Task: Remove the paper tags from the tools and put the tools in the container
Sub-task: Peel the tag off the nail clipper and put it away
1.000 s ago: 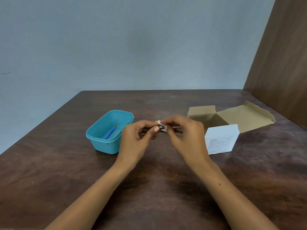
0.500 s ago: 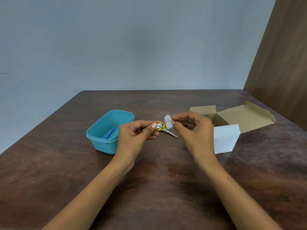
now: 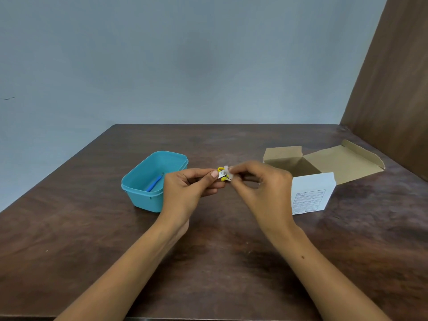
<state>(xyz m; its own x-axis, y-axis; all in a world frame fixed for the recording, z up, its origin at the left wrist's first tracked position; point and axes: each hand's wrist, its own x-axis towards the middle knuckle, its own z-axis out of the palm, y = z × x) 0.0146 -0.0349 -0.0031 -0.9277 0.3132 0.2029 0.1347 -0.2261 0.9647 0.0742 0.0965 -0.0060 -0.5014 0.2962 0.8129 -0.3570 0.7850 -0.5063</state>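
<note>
Above the surface [image 3: 208, 262], left hand [image 3: 185, 188] pinches the yellow tool [image 3: 221, 176], right hand [image 3: 259, 184] pinches its paper tag [image 3: 228, 170]; tag removal underway, container [image 3: 139, 198] next.

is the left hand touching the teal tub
Apart. The head view shows the left hand raised, pinching the small yellow tool; it only overlaps the tub in the picture.

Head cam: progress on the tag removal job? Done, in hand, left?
Done: one blue tool lies in the teal container. In hand: the left hand pinches a small yellow-handled tool while the right hand pinches its white paper tag. Left: free the tag and put this tool in the container. The open cardboard box shows no other tools.
</note>
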